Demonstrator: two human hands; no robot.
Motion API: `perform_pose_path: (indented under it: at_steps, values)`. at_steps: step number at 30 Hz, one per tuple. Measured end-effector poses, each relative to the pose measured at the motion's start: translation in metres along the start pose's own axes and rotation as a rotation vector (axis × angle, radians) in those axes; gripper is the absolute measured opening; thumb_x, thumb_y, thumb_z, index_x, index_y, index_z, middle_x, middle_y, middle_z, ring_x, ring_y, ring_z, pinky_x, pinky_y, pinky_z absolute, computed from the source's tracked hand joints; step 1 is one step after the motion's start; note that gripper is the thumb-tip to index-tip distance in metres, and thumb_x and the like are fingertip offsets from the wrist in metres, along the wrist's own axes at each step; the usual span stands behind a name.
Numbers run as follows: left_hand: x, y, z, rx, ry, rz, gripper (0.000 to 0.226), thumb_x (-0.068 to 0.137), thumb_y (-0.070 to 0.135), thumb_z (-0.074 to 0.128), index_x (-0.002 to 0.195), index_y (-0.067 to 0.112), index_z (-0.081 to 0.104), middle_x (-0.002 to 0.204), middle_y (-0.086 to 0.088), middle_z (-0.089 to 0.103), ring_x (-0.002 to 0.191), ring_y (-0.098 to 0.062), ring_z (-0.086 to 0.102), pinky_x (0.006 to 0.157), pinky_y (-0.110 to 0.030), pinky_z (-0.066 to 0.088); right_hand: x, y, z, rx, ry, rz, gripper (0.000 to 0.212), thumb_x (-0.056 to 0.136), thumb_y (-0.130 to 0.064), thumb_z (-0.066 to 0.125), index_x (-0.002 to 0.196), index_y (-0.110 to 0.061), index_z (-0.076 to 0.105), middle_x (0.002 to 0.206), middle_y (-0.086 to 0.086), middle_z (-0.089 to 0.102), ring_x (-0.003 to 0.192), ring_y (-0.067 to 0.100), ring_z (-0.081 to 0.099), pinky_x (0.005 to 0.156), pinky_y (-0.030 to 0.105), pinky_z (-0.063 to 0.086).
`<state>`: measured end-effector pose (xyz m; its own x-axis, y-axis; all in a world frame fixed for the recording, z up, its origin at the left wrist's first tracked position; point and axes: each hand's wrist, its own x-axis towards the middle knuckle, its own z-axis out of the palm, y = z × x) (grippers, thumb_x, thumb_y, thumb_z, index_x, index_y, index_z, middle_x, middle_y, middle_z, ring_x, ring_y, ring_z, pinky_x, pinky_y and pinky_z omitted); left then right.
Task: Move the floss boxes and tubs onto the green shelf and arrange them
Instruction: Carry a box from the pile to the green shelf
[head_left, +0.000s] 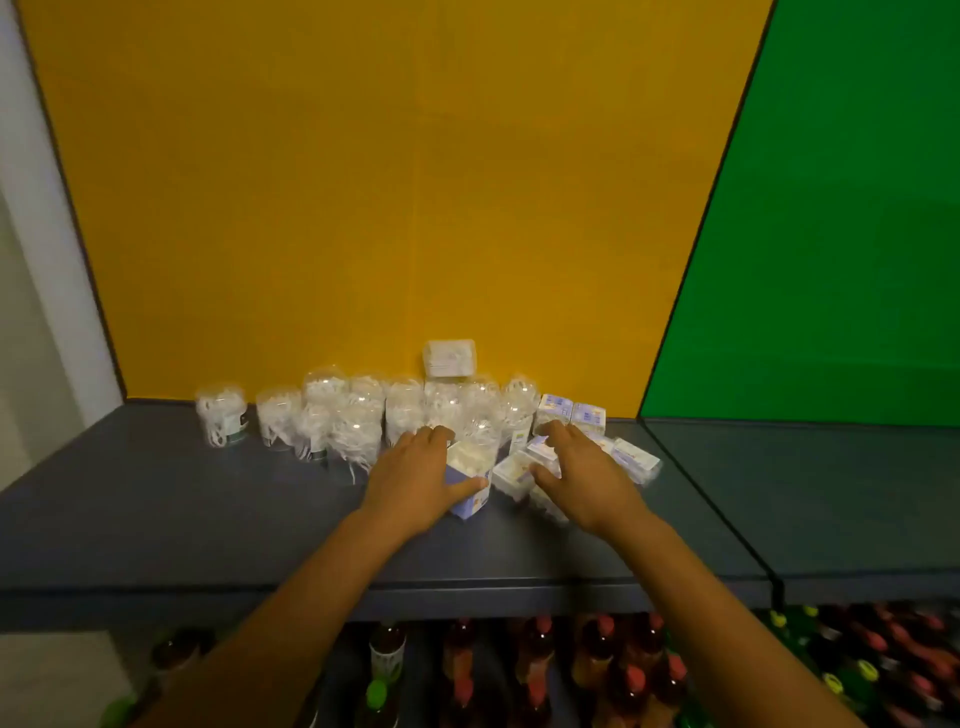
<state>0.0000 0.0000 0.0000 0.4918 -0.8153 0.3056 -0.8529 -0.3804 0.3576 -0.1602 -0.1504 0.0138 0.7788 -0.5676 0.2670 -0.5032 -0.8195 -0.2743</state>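
Several clear floss tubs (332, 421) stand clustered at the back of the grey shelf board (156, 509), in front of the yellow panel. One white box (449, 357) sits on top of them. Small floss boxes (571, 413) lie in a loose pile on the right. My left hand (415, 478) grips a purple-and-white floss box (470, 480), thumb across its front. My right hand (582, 478) rests on the box pile, fingers curled around a clear box (511, 470). The green shelf (857, 483) with its green back panel is to the right and holds nothing.
A divider edge (711, 514) separates the yellow-backed section from the green one. Below the shelf stand many bottles (613, 670) with red, pink and green caps. A white wall (31, 291) borders the left side.
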Motion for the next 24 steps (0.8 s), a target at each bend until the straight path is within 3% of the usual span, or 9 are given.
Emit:
perform_pose_path:
  at_steps: [9, 14, 17, 20, 24]
  values:
    - [0.013, 0.001, 0.015, -0.221, 0.051, -0.156, 0.076, 0.072, 0.05, 0.076, 0.136, 0.019, 0.048, 0.14, -0.001, 0.052, 0.125, -0.021, 0.05, 0.1, -0.034, 0.043, 0.036, 0.012, 0.008, 0.13, -0.012, -0.031, 0.034, 0.094, -0.03, 0.056, 0.127, -0.022, 0.048, 0.129, 0.004, 0.055, 0.108, 0.023, 0.059, 0.088, 0.042, 0.052]
    - [0.005, -0.009, 0.005, -0.479, 0.108, -0.179, 0.081, 0.058, 0.043, 0.084, 0.129, 0.017, 0.054, 0.127, -0.003, 0.059, 0.114, -0.019, 0.059, 0.095, -0.036, 0.052, 0.06, 0.012, -0.001, 0.166, 0.015, -0.099, 0.036, 0.091, -0.025, 0.059, 0.125, -0.019, 0.051, 0.122, 0.004, 0.057, 0.097, 0.018, 0.059, 0.083, 0.04, 0.052]
    - [-0.007, -0.012, -0.006, -0.772, 0.133, -0.173, 0.065, 0.065, 0.01, 0.085, 0.122, 0.017, 0.054, 0.118, 0.001, 0.06, 0.104, -0.011, 0.065, 0.079, -0.025, 0.057, 0.07, 0.007, -0.004, 0.186, 0.011, -0.127, 0.036, 0.091, -0.024, 0.06, 0.126, -0.019, 0.05, 0.123, 0.003, 0.056, 0.095, 0.015, 0.056, 0.082, 0.037, 0.051]
    - [-0.022, -0.014, -0.018, -0.957, 0.172, -0.151, 0.062, 0.069, -0.013, 0.075, 0.116, 0.02, 0.052, 0.119, 0.003, 0.06, 0.103, -0.003, 0.064, 0.076, -0.02, 0.055, 0.076, 0.0, -0.001, 0.212, -0.028, -0.126, 0.04, 0.092, -0.028, 0.062, 0.129, -0.02, 0.048, 0.128, 0.004, 0.055, 0.099, 0.017, 0.058, 0.085, 0.038, 0.052]
    - [-0.04, -0.022, -0.024, -1.099, 0.258, -0.167, 0.061, 0.066, -0.006, 0.073, 0.116, 0.023, 0.053, 0.116, 0.007, 0.065, 0.107, -0.014, 0.066, 0.084, -0.03, 0.056, 0.079, -0.012, 0.014, 0.195, -0.159, -0.093, 0.067, 0.088, -0.046, 0.067, 0.142, -0.022, 0.034, 0.142, 0.006, 0.044, 0.118, 0.026, 0.055, 0.095, 0.039, 0.048]
